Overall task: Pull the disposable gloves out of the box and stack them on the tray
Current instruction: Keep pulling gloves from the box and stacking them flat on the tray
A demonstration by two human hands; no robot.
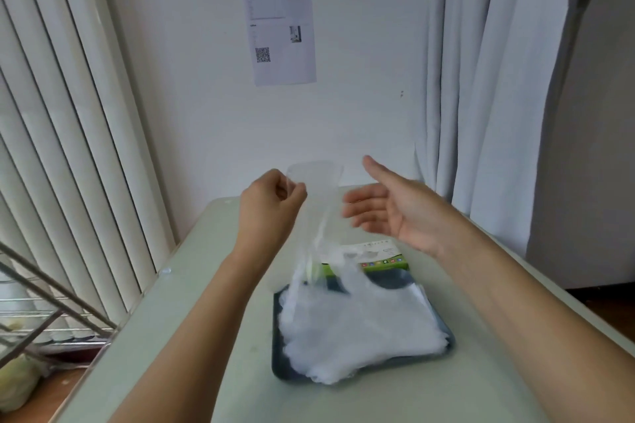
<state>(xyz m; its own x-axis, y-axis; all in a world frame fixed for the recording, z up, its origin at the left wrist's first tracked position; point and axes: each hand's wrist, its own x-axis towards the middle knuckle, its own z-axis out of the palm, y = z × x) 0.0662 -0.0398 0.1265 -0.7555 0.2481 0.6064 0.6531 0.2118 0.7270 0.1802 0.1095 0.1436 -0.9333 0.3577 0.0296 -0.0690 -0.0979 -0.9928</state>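
Observation:
My left hand (273, 197) is raised above the table and pinches the cuff of a clear disposable glove (318, 216), which hangs down towards the tray. My right hand (388, 209) is held open beside the glove, palm facing left, fingers straight and just right of the plastic. Below them a dark tray (446, 345) carries a stack of several translucent gloves (357, 326). The green and white glove box (381, 256) lies just behind the tray, partly hidden by the hanging glove.
The pale green table (213, 278) runs from the wall towards me. White vertical blinds (68, 148) hang at the left and a grey curtain (498, 96) at the right. A metal rack (41, 312) stands low at the left.

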